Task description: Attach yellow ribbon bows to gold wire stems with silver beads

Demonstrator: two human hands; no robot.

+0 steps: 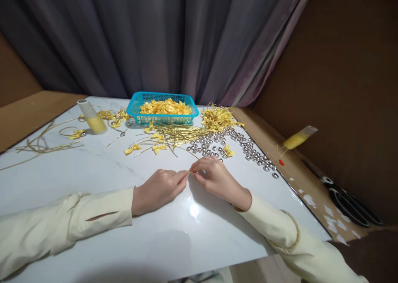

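Both hands meet fingertip to fingertip above the middle of the white tabletop (118, 177). Between them runs a short bit of thin gold cord (189, 173). My left hand (161, 187) pinches it between thumb and forefinger from the left. From the right, my right hand (216, 176) pinches the same cord, its other fingers curled. Just beyond the hands lies a bundle of gold cords (178, 134), with loose yellow bows (159, 149) beside it. Silver heart-shaped rings (205, 144) are scattered past my right hand.
A blue basket (132, 108) of yellow bows stands at the back, with a pile of corded bows (219, 118) to its right. A spool of yellow thread (95, 119) stands left; another spool (300, 137) and black scissors (345, 202) lie right, near paper scraps (309, 200).
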